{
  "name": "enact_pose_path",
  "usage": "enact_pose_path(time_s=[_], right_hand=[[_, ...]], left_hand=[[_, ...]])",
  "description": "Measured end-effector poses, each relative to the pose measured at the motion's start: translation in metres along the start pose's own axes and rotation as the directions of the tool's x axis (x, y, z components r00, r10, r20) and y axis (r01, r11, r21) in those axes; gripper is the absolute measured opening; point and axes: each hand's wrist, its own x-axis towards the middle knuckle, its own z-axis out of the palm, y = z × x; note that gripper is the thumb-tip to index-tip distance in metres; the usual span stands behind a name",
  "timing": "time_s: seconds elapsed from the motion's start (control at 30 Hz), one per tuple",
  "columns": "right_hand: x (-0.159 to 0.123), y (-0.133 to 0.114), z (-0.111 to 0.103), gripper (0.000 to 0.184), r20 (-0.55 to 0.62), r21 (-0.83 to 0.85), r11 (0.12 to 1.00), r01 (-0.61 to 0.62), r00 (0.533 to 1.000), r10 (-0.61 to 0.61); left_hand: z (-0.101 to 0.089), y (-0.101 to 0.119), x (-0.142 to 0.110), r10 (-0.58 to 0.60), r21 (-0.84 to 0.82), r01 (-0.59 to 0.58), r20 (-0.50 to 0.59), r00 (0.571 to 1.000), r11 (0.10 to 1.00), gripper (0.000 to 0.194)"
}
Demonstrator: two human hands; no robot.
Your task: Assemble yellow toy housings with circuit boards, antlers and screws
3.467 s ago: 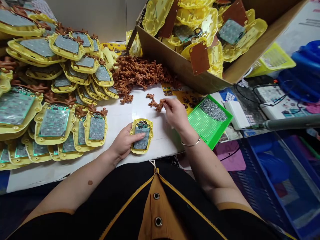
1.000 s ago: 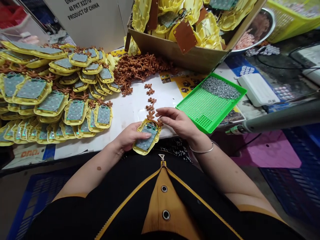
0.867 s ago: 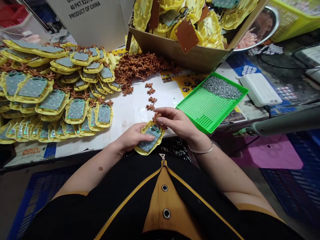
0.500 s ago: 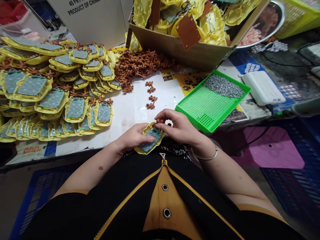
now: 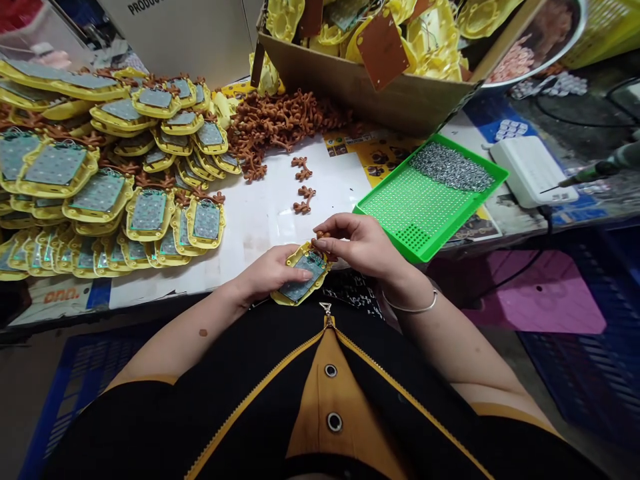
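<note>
My left hand (image 5: 273, 270) grips a yellow plastic shell (image 5: 304, 298) at the table's front edge, its thumb lying across the grey circuit board (image 5: 296, 288) set in it. At the shell's upper end, my right hand (image 5: 357, 243) pinches a brown antler-shaped plastic piece (image 5: 323, 235) between thumb and fingers. The piece meets the shell's edge; whether it is seated there I cannot tell. Two loose brown pieces (image 5: 304, 200) lie on the white tabletop just beyond my hands, before a heap of the same brown pieces (image 5: 285, 120).
Stacks of yellow shells with boards (image 5: 150, 217) fill the left side. A green tray (image 5: 387, 208) with small metal screws (image 5: 453, 167) is on the right. Behind stands a cardboard box (image 5: 360, 87) of yellow parts. A screwdriver-like tool tip (image 5: 580, 179) points in from the right.
The view has shifted slightly. My right hand has lifted a little with the brown piece, showing more of it and of thin wires at the shell's top. The tool tip has come into view at right.
</note>
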Motion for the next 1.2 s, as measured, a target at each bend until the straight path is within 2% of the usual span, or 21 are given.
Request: enact_pose_path(time_s=[0.2, 0.3, 0.37, 0.43, 0.5, 0.57, 0.63, 0.7, 0.8, 0.9, 1.0, 1.07, 1.1, 1.13, 1.17, 1.2], right_hand=[[0.000, 0.000, 0.007, 0.016, -0.011, -0.108, 0.994, 0.004, 1.000, -0.005], [-0.001, 0.004, 0.015, 0.007, -0.068, -0.276, 0.949, 0.151, 0.982, -0.176], [-0.001, 0.006, 0.018, 0.005, -0.045, -0.333, 0.907, 0.256, 0.957, -0.287], [-0.001, 0.009, 0.016, 0.008, 0.007, -0.215, 0.947, 0.240, 0.970, -0.244], [0.000, 0.012, 0.013, 0.026, 0.011, 0.016, 0.994, 0.111, 0.994, -0.111], [0.001, 0.015, 0.009, 0.042, -0.012, 0.225, 0.974, -0.004, 1.000, 0.006], [0.000, 0.018, 0.007, 0.051, -0.022, 0.327, 0.943, -0.056, 0.997, 0.067], [-0.001, 0.020, 0.006, 0.052, 0.020, 0.344, 0.935, -0.085, 0.996, 0.084], [-0.003, 0.021, 0.009, 0.046, 0.043, 0.267, 0.960, -0.088, 0.996, 0.079], [-0.001, 0.021, 0.013, 0.042, 0.001, 0.204, 0.977, -0.068, 0.998, 0.070], [0.006, 0.022, 0.014, 0.051, -0.074, 0.294, 0.955, -0.040, 0.995, 0.064], [0.012, 0.022, 0.011, 0.054, -0.167, 0.331, 0.943, -0.029, 0.982, 0.089], [0.015, 0.021, 0.009, 0.054, -0.195, 0.315, 0.948, -0.041, 0.975, 0.107], [0.018, 0.019, 0.007, 0.053, -0.207, 0.282, 0.957, -0.064, 0.970, 0.126], [0.020, 0.017, 0.005, 0.052, -0.201, 0.237, 0.967, -0.097, 0.968, 0.147], [0.022, 0.014, 0.003, 0.051, -0.187, 0.192, 0.972, -0.133, 0.968, 0.169]], left_hand=[[-0.001, -0.003, 0.000, 0.051, 0.070, -0.051, 0.007, 0.999, 0.996, 0.041], [-0.002, -0.005, 0.000, 0.051, 0.039, -0.051, 0.001, 0.999, 0.998, 0.038], [-0.002, -0.006, 0.000, 0.032, -0.005, -0.032, -0.001, 0.999, 0.999, 0.037], [-0.002, -0.006, 0.000, 0.015, -0.042, -0.015, 0.001, 1.000, 0.999, 0.039], [-0.002, -0.004, 0.000, 0.007, -0.086, -0.008, -0.011, 1.000, 0.996, 0.041], [-0.002, -0.002, 0.001, -0.003, -0.135, -0.001, -0.033, 0.999, 0.991, 0.044], [-0.004, 0.000, 0.001, -0.015, -0.172, 0.008, -0.042, 0.999, 0.985, 0.046], [-0.005, -0.001, 0.002, -0.018, -0.194, 0.011, -0.036, 0.999, 0.981, 0.047], [-0.005, -0.006, 0.002, 0.001, -0.209, -0.010, -0.047, 0.999, 0.978, 0.047], [-0.007, -0.005, 0.001, 0.032, -0.206, -0.042, -0.049, 0.998, 0.978, 0.050], [-0.019, 0.015, -0.007, 0.151, -0.126, -0.166, -0.120, 0.981, 0.978, 0.052], [-0.037, 0.042, -0.019, 0.279, 0.006, -0.286, -0.243, 0.929, 0.958, 0.052], [-0.050, 0.060, -0.028, 0.355, 0.095, -0.343, -0.311, 0.882, 0.935, 0.052], [-0.065, 0.079, -0.039, 0.443, 0.198, -0.396, -0.385, 0.810, 0.897, 0.054], [-0.082, 0.100, -0.050, 0.542, 0.328, -0.433, -0.448, 0.711, 0.839, 0.057], [-0.102, 0.121, -0.062, 0.642, 0.466, -0.444, -0.504, 0.578, 0.766, 0.060]])
